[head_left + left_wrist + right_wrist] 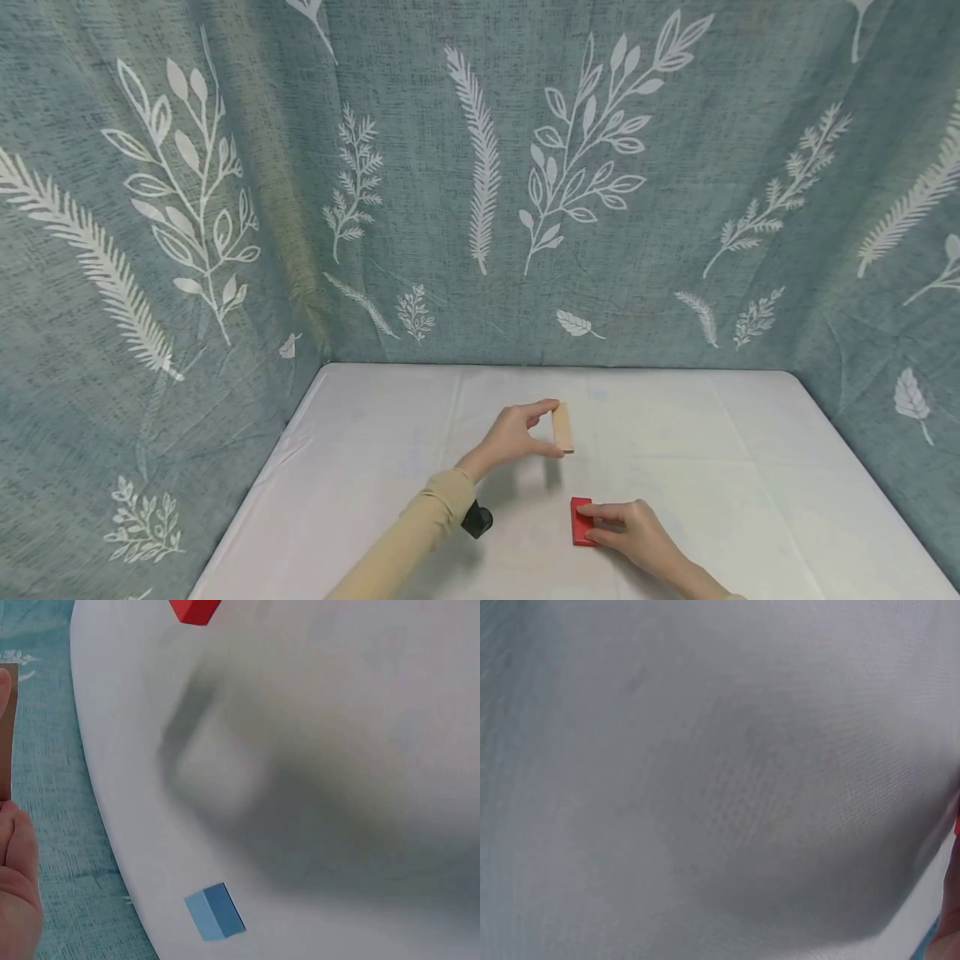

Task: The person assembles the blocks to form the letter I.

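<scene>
Wooden block (562,427): raised clear of the white table (690,467); shadow (552,475) falls apart from it, to the near side. Long axis runs approx. fore-aft, i.e. away from the person, w/ a slight slant.

L hand (517,432): grips the wooden block end to end, fingers at far end, thumb at near end; palm side faces R, block at the fingertips.

Red block (577,531): low at the table, nr. side of the wooden block & a little to R; whether it rests flat or is just lifted, can't tell. Long axis also approx. fore-aft.

R hand (633,533): pinches the red block from its R side btwn fingers & thumb; L part of block uncovered. R wrist view gives only a red sliver at its edge, so exact contact n/a.

Key relation (judged): the two long axes lie nearly parallel, wooden block beyond & higher, red block nearer & lower, a gap btwn them. L hand is nearer the far block, R hand the near one; neither hand crosses the other.

Blue block (215,911): on the table, in L wrist view only, held by neither hand; prob. behind the L sleeve (408,525) in head view.

Curtain (412,167): leaf-print, behind table.
</scene>
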Demonstrator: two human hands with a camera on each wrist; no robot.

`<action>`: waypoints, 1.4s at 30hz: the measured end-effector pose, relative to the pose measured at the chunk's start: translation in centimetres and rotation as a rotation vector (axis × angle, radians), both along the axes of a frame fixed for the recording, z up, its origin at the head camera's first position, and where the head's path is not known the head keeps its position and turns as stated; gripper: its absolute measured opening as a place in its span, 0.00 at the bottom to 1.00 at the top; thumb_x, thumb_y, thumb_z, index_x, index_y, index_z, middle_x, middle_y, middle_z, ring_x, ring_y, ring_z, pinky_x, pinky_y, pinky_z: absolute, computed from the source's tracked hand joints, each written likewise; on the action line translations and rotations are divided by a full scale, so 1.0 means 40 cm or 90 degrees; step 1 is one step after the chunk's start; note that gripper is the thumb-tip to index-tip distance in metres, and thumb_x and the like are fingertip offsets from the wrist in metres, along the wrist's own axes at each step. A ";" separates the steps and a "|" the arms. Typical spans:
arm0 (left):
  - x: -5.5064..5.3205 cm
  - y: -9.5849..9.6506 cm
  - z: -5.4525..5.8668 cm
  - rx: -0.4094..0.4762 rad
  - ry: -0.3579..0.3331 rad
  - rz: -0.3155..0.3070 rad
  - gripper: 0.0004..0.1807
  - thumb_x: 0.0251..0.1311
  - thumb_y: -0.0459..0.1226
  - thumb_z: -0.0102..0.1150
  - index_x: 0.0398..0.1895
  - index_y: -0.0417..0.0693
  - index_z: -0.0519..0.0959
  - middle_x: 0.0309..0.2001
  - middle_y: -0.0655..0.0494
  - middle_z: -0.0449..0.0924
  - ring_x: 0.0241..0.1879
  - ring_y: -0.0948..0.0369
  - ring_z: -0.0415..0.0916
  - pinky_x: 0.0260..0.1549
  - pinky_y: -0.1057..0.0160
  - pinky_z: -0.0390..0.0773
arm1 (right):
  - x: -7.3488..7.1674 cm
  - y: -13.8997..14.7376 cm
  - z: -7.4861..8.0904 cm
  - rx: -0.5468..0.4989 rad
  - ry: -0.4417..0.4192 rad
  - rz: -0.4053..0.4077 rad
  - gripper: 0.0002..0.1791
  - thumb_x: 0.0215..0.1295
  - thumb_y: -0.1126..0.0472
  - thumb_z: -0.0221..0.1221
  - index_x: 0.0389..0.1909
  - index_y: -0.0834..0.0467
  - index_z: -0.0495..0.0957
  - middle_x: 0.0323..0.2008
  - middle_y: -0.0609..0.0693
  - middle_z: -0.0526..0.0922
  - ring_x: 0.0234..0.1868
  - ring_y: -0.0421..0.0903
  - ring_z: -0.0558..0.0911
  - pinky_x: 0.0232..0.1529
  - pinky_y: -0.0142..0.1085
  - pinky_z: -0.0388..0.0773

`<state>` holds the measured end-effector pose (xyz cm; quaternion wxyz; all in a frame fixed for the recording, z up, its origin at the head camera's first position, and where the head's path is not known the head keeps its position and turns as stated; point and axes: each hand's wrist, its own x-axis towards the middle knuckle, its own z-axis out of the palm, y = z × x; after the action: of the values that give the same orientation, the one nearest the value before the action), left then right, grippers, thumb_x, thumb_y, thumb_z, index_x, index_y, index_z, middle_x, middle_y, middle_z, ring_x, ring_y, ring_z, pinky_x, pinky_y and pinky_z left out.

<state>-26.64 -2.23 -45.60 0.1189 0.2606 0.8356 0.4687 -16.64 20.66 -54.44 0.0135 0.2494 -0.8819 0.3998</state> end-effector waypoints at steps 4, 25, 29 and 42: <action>0.003 0.014 0.000 0.002 0.010 -0.007 0.41 0.47 0.37 0.72 0.67 0.45 0.66 0.68 0.49 0.65 0.68 0.53 0.64 0.65 0.63 0.70 | -0.001 0.000 0.001 -0.003 -0.006 -0.001 0.16 0.54 0.59 0.67 0.44 0.58 0.85 0.43 0.54 0.86 0.47 0.42 0.83 0.42 0.24 0.83; 0.008 0.066 0.009 -0.005 0.018 -0.017 0.41 0.47 0.36 0.72 0.67 0.45 0.66 0.68 0.51 0.66 0.68 0.55 0.64 0.65 0.67 0.69 | 0.001 0.003 0.003 -0.022 -0.005 0.002 0.15 0.54 0.58 0.67 0.43 0.57 0.85 0.41 0.54 0.87 0.46 0.35 0.82 0.41 0.23 0.82; 0.008 0.070 0.009 -0.002 0.016 -0.018 0.41 0.48 0.36 0.72 0.68 0.45 0.65 0.69 0.51 0.65 0.68 0.56 0.63 0.65 0.68 0.69 | 0.002 0.003 0.005 -0.023 0.005 0.002 0.15 0.53 0.59 0.67 0.43 0.57 0.85 0.41 0.54 0.87 0.46 0.36 0.82 0.41 0.24 0.83; 0.027 0.073 -0.022 0.004 0.006 -0.003 0.41 0.47 0.35 0.72 0.67 0.42 0.67 0.68 0.50 0.66 0.68 0.54 0.64 0.65 0.65 0.70 | 0.006 0.001 0.004 -0.032 0.042 0.003 0.14 0.54 0.59 0.67 0.42 0.58 0.85 0.39 0.54 0.87 0.44 0.36 0.83 0.40 0.24 0.83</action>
<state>-25.57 0.70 -46.49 0.1148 0.2653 0.8341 0.4699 -16.41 20.70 -54.27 0.0478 0.2645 -0.8700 0.4133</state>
